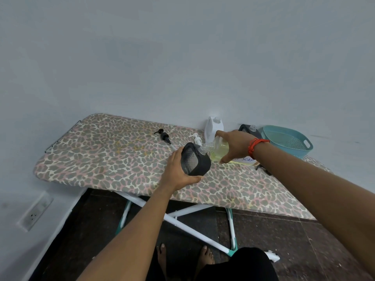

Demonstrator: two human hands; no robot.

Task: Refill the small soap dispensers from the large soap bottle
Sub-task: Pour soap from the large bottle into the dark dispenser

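Risk: soap could spill onto ironing board (pixel 113 159) if neck of large soap bottle (pixel 220 151) slipped off mouth of black dispenser (pixel 194 161); both were held tilted above mid-board. Left hand (pixel 178 171): fingers wrapped round dispenser from near side. Right hand (pixel 237 145): gripped bottle from above, neck tipped leftward.

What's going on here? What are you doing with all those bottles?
A person is refilling soap dispensers on an ironing board. The left hand grips a small black dispenser, tilted, with its pump off. The right hand holds the large soap bottle tipped over, its neck meeting the dispenser's open top. A white dispenser and another dark dispenser wait by the wall, near a teal basket. A black pump and a white pump lie on the board.
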